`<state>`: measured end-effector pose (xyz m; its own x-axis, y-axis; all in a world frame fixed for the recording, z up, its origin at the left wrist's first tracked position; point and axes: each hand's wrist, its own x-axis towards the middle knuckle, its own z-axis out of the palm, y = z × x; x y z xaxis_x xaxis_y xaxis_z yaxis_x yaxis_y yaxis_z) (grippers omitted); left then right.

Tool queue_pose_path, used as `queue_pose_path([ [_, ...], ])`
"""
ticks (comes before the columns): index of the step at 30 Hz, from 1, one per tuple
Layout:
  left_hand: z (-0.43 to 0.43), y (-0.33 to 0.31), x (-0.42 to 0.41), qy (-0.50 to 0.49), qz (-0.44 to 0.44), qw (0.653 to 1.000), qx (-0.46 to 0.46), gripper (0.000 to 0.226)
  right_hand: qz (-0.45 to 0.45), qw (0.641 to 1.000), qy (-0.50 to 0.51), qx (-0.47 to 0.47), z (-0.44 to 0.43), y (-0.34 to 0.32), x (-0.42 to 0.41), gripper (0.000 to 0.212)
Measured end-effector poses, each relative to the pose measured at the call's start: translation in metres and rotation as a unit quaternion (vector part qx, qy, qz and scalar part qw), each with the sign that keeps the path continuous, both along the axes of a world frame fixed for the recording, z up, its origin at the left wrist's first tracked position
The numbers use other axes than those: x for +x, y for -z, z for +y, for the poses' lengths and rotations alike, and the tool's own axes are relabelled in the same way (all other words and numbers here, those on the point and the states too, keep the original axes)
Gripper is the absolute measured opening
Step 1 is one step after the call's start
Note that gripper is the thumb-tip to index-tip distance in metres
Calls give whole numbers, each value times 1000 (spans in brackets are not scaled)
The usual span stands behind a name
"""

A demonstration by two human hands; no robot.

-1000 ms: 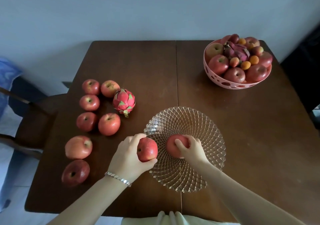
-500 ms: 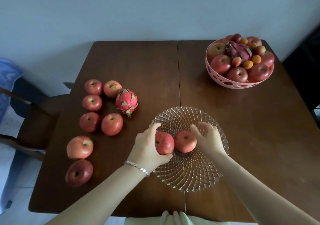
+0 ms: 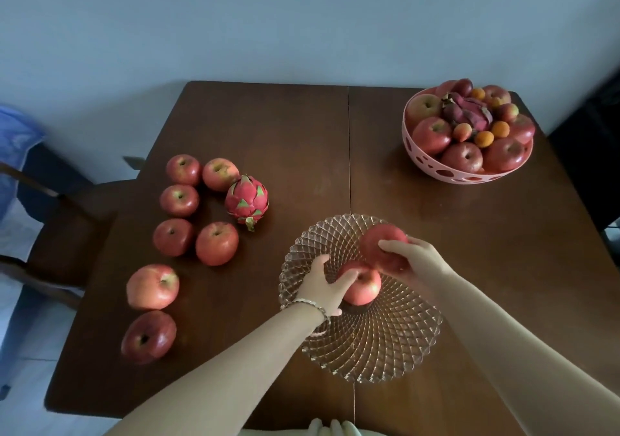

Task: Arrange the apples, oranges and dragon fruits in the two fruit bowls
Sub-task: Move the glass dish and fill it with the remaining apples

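A clear cut-glass bowl [image 3: 385, 351] stands on the table's near middle. My left hand [image 3: 323, 284] grips a red apple [image 3: 364, 286] resting at the bowl's centre. My right hand [image 3: 414, 258] holds a second red apple [image 3: 377, 239] over the bowl's far right part, touching the first. Several loose apples [image 3: 216, 242] and a pink dragon fruit [image 3: 246, 201] lie on the table to the left. A pink perforated bowl [image 3: 466, 175] at the far right is piled with apples, small oranges and a dark dragon fruit [image 3: 468, 113].
The dark wooden table [image 3: 285, 133] has a seam down its middle. A wooden chair [image 3: 60, 234] stands off the left edge, with blue fabric [image 3: 16, 154] behind it. A pale wall runs behind the table.
Both hands carried their apples further into the glass bowl. The left apple now rests at the centre. The right apple moved up and to the right, toward the far rim.
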<state>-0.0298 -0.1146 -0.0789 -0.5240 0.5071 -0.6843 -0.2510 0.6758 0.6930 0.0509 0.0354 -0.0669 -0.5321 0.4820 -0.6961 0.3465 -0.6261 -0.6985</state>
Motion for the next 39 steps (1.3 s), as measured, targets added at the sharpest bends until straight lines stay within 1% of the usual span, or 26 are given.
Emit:
queue_pose_path([
  [2, 8, 4, 3, -21, -44, 999, 8, 65, 10, 1000, 15, -13, 3, 4, -10, 39],
  [6, 15, 11, 10, -49, -56, 997, 0, 53, -3, 1000, 13, 5, 1, 18, -29, 54],
  [8, 13, 13, 10, -71, -75, 995, 17, 54, 1, 1000, 15, 1, -4, 24, -34, 56],
  [10, 11, 15, 8, -89, -105, 990, 30, 54, 9, 1000, 21, 11, -7, 30, -35, 54],
  [13, 11, 15, 8, -92, -111, 989, 34, 51, -2, 998, 17, 67, -14, 34, -30, 47],
  [15, 11, 15, 8, -88, -102, 990, 33, 50, -18, 991, 3, 133, -17, 36, -22, 49],
  [20, 11, 15, 7, -76, -85, 993, 37, 49, -58, 950, -50, 302, -23, 39, -21, 55],
  [22, 11, 14, 7, -74, -90, 992, 38, 49, -74, 939, -72, 327, -21, 38, -23, 55],
  [25, 11, 16, 8, -64, -90, 993, 28, 52, -107, 944, -100, 294, -16, 36, -20, 60],
  [27, 10, 13, 8, -25, -43, 999, 11, 57, -127, 944, -101, 286, -17, 31, -17, 62],
  [28, 8, 9, 6, 7, -3, 1000, -2, 61, -136, 935, -101, 311, -19, 26, -18, 60],
  [30, -1, -3, -3, 63, 91, 994, -20, 64, -146, 897, -108, 403, -27, 10, -21, 48],
  [31, -9, -11, -9, 79, 143, 987, -15, 61, -131, 875, -114, 451, -33, -1, -24, 39],
  [33, -37, -27, -27, 86, 237, 968, 6, 47, -64, 832, -147, 531, -52, -25, -37, 27],
  [34, -53, -33, -39, 86, 279, 956, 9, 40, -29, 813, -175, 555, -63, -35, -47, 23],
  [36, -85, -40, -64, 78, 351, 933, -7, 31, 24, 785, -264, 560, -84, -43, -70, 26],
  [38, -118, -42, -91, 46, 388, 919, -52, 29, 33, 760, -371, 532, -111, -36, -103, 44],
  [39, -130, -42, -102, 34, 398, 913, -80, 30, 17, 743, -419, 523, -123, -29, -118, 55],
])
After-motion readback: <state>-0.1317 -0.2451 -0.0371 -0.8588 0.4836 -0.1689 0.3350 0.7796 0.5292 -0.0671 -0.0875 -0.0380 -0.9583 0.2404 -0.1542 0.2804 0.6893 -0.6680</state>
